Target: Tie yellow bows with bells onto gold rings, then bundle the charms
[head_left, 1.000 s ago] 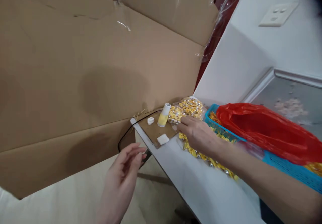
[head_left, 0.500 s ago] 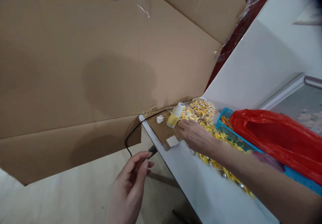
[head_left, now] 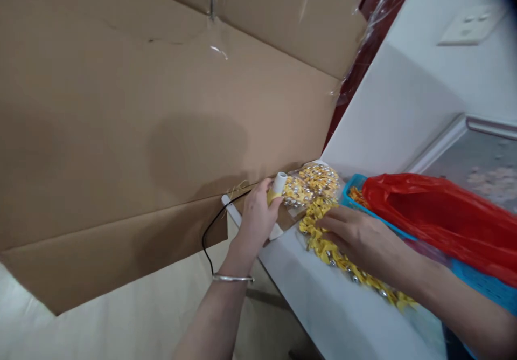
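Note:
My left hand [head_left: 255, 215] is wrapped around a small spool of yellow thread [head_left: 278, 184] with a white top, standing on a brown cardboard pad [head_left: 291, 217] at the corner of the white table [head_left: 327, 306]. A thin bangle circles that wrist. My right hand [head_left: 355, 236] rests flat, fingers spread, on a long string of yellow flower pieces with silver beads [head_left: 343, 260]. Just behind lies a clear bag of the same yellow and silver pieces [head_left: 313, 183].
A blue plastic basket [head_left: 476, 274] holding a red plastic bag [head_left: 436, 214] sits at the right. A large cardboard sheet [head_left: 141, 117] stands left of the table. A black cable [head_left: 210, 236] hangs at the table corner. A wall socket [head_left: 470, 23] is at the upper right.
My left hand rose from below the table edge and closed around the spool. My right hand drew back from the spool onto the yellow string.

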`<action>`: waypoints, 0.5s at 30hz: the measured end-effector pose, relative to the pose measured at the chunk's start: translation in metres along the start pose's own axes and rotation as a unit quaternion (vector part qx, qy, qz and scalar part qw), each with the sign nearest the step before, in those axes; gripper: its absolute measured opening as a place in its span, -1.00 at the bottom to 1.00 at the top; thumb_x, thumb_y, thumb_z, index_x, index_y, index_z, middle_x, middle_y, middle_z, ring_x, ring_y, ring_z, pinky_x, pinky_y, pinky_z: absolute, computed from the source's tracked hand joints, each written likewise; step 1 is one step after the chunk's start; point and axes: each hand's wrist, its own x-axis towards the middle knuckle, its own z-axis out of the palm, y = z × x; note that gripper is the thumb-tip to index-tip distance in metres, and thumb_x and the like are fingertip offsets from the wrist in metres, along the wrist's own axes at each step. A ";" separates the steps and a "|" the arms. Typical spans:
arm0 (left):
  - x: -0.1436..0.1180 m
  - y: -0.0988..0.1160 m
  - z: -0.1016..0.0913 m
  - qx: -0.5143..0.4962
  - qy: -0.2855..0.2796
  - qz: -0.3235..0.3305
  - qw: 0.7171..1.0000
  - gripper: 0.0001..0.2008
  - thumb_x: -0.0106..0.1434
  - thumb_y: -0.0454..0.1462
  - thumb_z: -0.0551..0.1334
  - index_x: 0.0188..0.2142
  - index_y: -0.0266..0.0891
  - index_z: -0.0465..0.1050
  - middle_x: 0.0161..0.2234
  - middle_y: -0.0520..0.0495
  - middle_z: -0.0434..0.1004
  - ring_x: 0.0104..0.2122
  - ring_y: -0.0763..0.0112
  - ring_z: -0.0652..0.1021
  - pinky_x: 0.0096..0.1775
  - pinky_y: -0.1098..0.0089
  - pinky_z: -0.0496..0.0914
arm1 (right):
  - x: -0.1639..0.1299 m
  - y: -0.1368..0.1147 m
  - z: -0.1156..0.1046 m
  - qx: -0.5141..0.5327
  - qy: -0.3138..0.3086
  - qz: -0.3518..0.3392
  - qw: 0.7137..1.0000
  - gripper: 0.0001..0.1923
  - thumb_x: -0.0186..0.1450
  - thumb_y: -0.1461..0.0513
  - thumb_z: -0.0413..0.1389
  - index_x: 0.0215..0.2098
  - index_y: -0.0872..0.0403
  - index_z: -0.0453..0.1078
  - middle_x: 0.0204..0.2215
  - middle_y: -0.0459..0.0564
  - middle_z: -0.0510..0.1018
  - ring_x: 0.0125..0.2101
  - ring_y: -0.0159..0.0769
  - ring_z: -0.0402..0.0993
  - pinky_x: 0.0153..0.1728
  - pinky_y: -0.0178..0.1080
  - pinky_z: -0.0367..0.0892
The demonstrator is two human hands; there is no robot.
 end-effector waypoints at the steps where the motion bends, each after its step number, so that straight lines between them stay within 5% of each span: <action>1: 0.007 0.001 0.005 0.016 -0.003 0.000 1.000 -0.66 0.27 -0.29 0.27 0.04 -0.25 0.39 0.07 -0.18 0.45 0.02 0.12 0.48 0.03 -0.02 0.38 | -0.014 -0.001 -0.003 0.017 0.001 0.009 1.000 -0.84 0.37 0.33 0.03 -0.30 0.05 0.43 -0.36 -0.02 0.49 -0.35 -0.26 0.47 -0.36 -0.26 0.35; 9: 0.035 0.019 0.006 0.007 -0.018 -0.022 1.000 -0.74 0.29 -0.22 0.25 -0.06 -0.27 0.44 -0.05 -0.14 0.52 -0.13 0.20 0.55 -0.12 0.09 0.47 | -0.140 -0.015 -0.017 0.155 0.112 0.069 0.979 -0.76 0.38 0.30 -0.05 -0.18 -0.03 0.45 -0.26 0.00 0.57 -0.31 -0.23 0.56 -0.33 -0.27 0.49; 12: 0.024 0.056 -0.003 -0.082 -0.013 -0.011 0.996 -0.69 0.19 -0.20 0.32 -0.11 -0.30 0.44 -0.07 -0.21 0.57 -0.07 0.12 0.55 -0.05 0.15 0.44 | -0.182 -0.015 -0.010 0.170 0.168 0.138 0.961 -0.75 0.37 0.25 0.02 -0.04 -0.11 0.43 -0.22 -0.02 0.59 -0.27 -0.23 0.58 -0.32 -0.31 0.53; 15: -0.008 0.105 -0.002 -0.193 -0.086 0.004 0.977 -0.61 0.18 -0.08 0.29 -0.07 -0.23 0.46 -0.04 -0.18 0.60 0.00 0.15 0.54 -0.03 0.25 0.45 | -0.207 -0.022 -0.008 0.218 0.245 0.209 0.921 -0.56 0.33 0.22 0.09 0.17 -0.19 0.25 -0.27 -0.05 0.59 -0.39 -0.28 0.58 -0.42 -0.36 0.55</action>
